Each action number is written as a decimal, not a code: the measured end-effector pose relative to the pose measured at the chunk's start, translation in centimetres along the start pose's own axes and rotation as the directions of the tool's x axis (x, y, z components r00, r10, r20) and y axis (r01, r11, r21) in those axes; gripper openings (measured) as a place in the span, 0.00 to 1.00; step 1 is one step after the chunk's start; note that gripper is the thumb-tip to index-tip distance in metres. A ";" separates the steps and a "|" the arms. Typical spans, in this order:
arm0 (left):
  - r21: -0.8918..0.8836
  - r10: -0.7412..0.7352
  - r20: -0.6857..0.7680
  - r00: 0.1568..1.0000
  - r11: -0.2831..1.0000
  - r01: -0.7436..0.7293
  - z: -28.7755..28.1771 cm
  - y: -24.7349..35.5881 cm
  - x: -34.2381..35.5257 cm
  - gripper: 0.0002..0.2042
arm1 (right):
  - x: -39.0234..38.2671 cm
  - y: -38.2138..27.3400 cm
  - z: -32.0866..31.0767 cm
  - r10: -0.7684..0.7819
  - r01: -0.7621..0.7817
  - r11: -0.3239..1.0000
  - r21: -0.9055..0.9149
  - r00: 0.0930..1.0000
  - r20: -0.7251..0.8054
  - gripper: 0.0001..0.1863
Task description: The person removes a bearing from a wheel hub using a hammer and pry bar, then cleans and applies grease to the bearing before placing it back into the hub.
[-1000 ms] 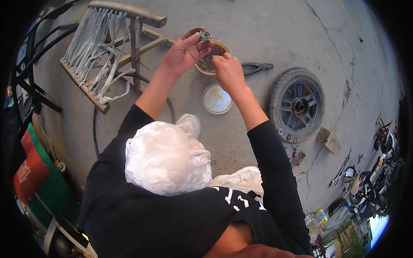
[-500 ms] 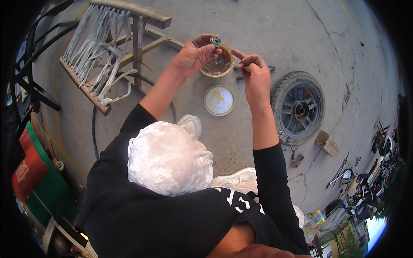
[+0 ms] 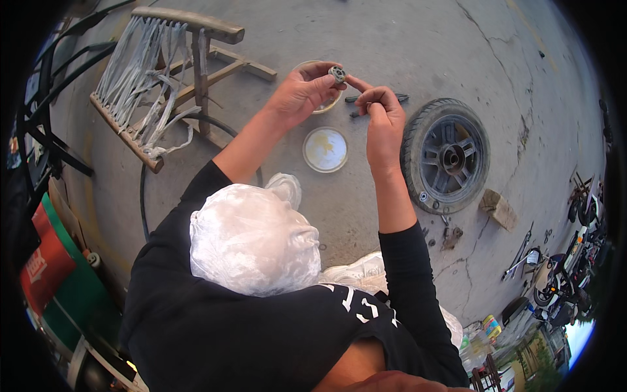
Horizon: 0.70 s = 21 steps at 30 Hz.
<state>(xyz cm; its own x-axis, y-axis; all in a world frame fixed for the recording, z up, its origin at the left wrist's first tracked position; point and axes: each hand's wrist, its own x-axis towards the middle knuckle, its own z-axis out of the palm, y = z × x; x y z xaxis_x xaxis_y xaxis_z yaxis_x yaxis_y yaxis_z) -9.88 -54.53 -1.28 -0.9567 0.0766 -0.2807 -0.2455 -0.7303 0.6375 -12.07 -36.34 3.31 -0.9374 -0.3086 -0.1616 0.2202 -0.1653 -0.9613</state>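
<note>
My left hand point(image 3: 302, 91) pinches a small ring-shaped metal bearing point(image 3: 337, 74) between thumb and fingers, above a round tub point(image 3: 324, 110) of brownish grease. Most of that tub is hidden by the hand. From the right, the stretched index finger of my right hand point(image 3: 381, 117) reaches the bearing's edge; whether it touches cannot be told. The other fingers of this hand are curled, and I see nothing in them. Nearer to me on the ground lies a round white lid point(image 3: 325, 149) with a yellowish smear.
A tyred wheel point(image 3: 447, 157) lies flat at the right, with a small ring point(image 3: 423, 196) on it. Dark-handled tools point(image 3: 385, 98) lie beyond my right hand. A wooden block point(image 3: 498, 209) sits near the wheel. At the left is a wooden frame point(image 3: 202, 78) with pale strips.
The bearing in my left hand has moved slightly right and nearer, away from over the tub's middle. My right index finger has come up to it.
</note>
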 end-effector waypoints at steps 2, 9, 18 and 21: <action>-0.003 -0.004 -0.006 1.000 1.000 0.004 0.2 -0.1 0.0 0.15 | -0.3 -0.1 0.1 -0.055 0.056 0.993 -0.100 0.998 0.010 0.10; -0.078 -0.047 0.014 0.999 0.996 0.048 0.1 -0.4 -0.1 0.14 | -0.1 0.0 -1.0 -0.446 0.524 0.636 -0.566 0.849 0.283 0.11; -0.067 -0.061 0.030 0.998 0.996 0.063 0.0 -0.2 -0.1 0.13 | 0.5 -1.0 -0.8 -0.383 0.438 0.704 -0.559 0.897 0.220 0.14; -0.058 -0.055 0.009 0.998 0.997 0.056 0.2 -0.3 -0.2 0.13 | -0.1 -1.0 -0.3 -0.281 0.332 0.773 -0.541 0.943 0.178 0.15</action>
<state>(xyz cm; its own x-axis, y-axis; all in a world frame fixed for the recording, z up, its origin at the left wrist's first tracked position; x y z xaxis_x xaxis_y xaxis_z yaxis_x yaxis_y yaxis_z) -9.69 -54.23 -1.30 -0.9431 0.1226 -0.3091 -0.2888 -0.7629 0.5784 -12.32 -35.86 4.21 -0.8978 -0.4112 0.1575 -0.2874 0.2762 -0.9171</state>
